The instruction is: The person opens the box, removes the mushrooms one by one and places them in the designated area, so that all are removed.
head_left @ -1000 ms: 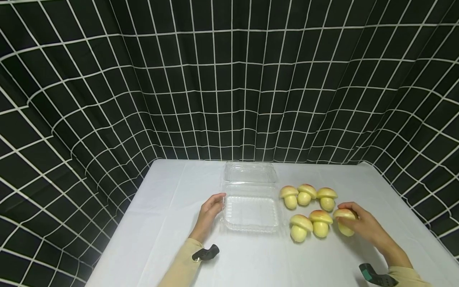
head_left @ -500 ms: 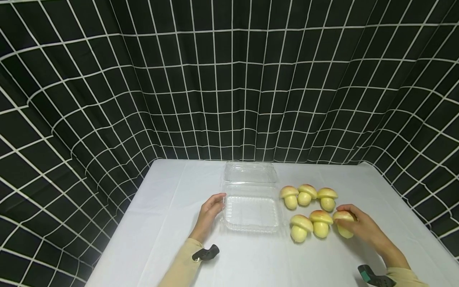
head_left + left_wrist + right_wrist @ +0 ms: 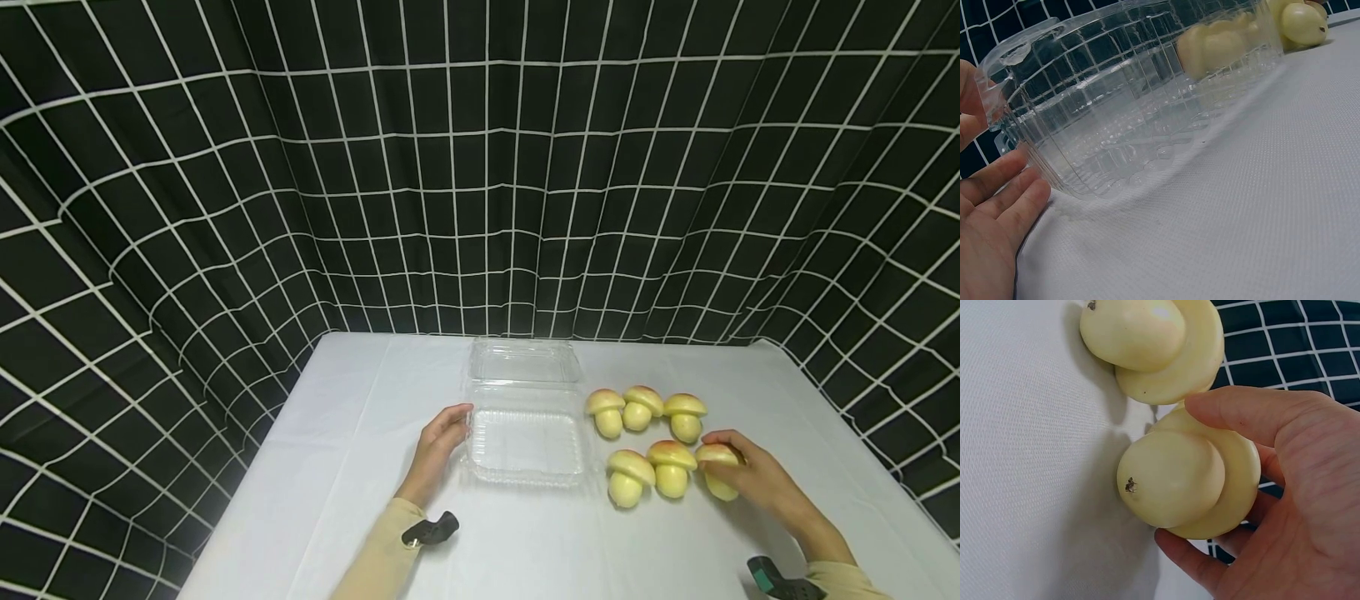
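Observation:
In the head view, a clear plastic clamshell container lies unfolded on the white cloth, its lid toward the back. My left hand rests at its left side. Fairly straight fingers touch the wall and rim corner in the left wrist view. At the right, my right hand holds a yellow artificial mushroom by its cap, thumb on one side and fingers on the other. The mushroom's stem faces the right wrist camera. It is the rightmost of the front row; whether it touches the cloth I cannot tell.
Beside the held one stand two more mushrooms, the middle one and the left one. Behind them is a row of three. A black curtain with white grid lines encloses the table at the back and sides.
My right hand has shifted slightly left and toward me on the mushroom, whose stem now sits a little nearer the front. The left hand and the container have stayed still.

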Action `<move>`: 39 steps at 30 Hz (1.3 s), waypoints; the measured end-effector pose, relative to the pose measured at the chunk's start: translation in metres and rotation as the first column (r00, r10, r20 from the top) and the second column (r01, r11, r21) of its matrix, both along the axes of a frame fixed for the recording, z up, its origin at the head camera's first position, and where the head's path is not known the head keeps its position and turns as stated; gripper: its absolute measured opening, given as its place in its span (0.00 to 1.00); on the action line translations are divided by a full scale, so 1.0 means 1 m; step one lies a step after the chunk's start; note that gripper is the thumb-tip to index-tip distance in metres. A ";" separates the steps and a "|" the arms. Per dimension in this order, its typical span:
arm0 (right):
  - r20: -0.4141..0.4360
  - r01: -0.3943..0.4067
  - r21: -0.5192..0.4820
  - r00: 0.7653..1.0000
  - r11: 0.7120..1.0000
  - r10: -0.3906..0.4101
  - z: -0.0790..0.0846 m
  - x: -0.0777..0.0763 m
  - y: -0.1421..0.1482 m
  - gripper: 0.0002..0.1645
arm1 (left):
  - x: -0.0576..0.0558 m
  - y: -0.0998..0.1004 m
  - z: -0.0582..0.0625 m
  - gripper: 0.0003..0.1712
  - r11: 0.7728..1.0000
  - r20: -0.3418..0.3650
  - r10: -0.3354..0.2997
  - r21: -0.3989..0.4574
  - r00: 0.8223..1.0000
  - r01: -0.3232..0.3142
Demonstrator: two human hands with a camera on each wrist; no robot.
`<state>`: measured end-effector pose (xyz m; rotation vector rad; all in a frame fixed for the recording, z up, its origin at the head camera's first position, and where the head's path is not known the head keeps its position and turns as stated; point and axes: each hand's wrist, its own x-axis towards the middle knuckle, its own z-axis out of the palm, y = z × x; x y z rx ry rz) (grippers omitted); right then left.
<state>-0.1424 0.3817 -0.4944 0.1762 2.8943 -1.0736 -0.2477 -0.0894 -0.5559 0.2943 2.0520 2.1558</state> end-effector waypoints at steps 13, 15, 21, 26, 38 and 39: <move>-0.055 -0.020 0.017 0.998 1.000 0.021 -0.004 0.001 0.000 0.30 | -0.001 -0.001 -0.003 0.26 1.000 0.013 -0.012 0.003 1.000 0.012; -0.049 -0.021 0.013 0.999 1.000 0.022 -0.004 0.002 0.000 0.30 | -0.001 -0.001 -0.002 0.26 1.000 0.006 -0.010 -0.002 1.000 0.010; -0.040 -0.027 0.014 0.999 1.000 0.027 -0.002 0.001 0.001 0.30 | -0.001 0.000 -0.001 0.26 1.000 0.002 -0.004 0.004 1.000 0.004; -0.028 -0.028 0.019 0.999 0.999 0.029 -0.002 0.001 0.003 0.31 | -0.001 0.000 0.000 0.27 1.000 0.000 -0.006 0.004 1.000 0.006; -0.051 -0.028 -0.018 0.998 0.999 0.028 -0.004 0.001 0.000 0.36 | 0.003 0.001 0.005 0.27 1.000 -0.004 0.006 -0.006 1.000 -0.006; -0.049 -0.027 -0.022 0.998 0.999 0.026 -0.004 0.001 0.000 0.36 | 0.003 0.001 0.005 0.27 1.000 -0.006 0.007 -0.011 1.000 -0.007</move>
